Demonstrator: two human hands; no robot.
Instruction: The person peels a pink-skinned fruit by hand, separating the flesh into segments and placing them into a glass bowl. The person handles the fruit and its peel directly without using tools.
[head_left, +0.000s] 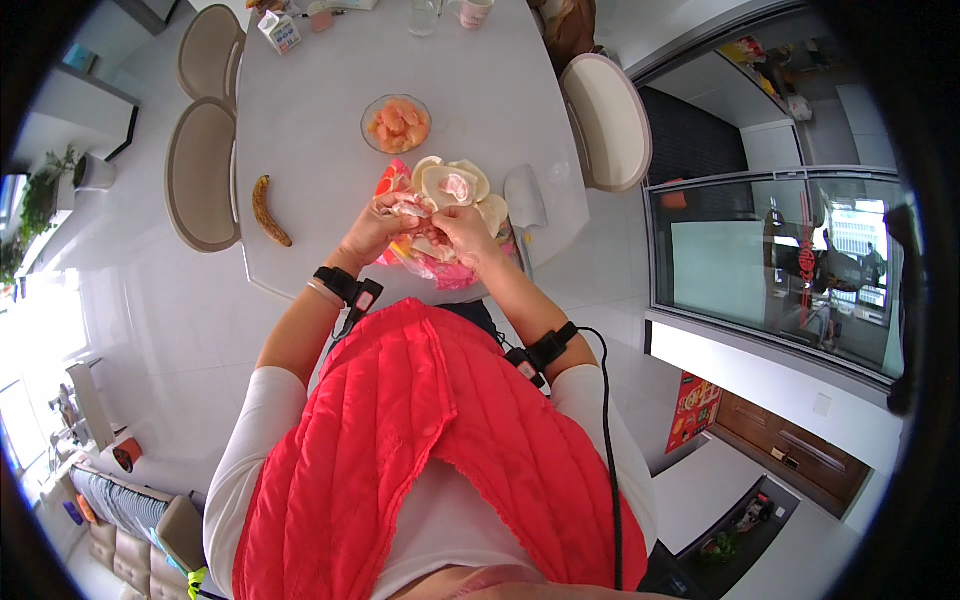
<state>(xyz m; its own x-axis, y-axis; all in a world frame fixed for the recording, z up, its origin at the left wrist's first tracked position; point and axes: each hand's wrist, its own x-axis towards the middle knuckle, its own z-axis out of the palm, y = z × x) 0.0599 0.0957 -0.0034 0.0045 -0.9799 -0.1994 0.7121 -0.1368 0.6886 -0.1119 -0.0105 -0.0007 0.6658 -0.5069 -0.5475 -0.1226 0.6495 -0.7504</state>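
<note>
My left hand holds a pomelo segment partly covered in white membrane. The thumb and fingertips of my right hand pinch the same segment at its right end. Below and behind both hands, a pink and red plastic bag is spread on the table. Thick pale pieces of pomelo peel are piled on it, one cupping a pinkish piece. Farther away, peeled pomelo flesh fills a clear glass bowl. A broad-bladed cleaver lies right of the peel.
A spotted banana lies left on the white table. At the far end stand a carton, a clear glass and a mug. Chairs flank both sides, one chair at right. A cable trails from my right arm.
</note>
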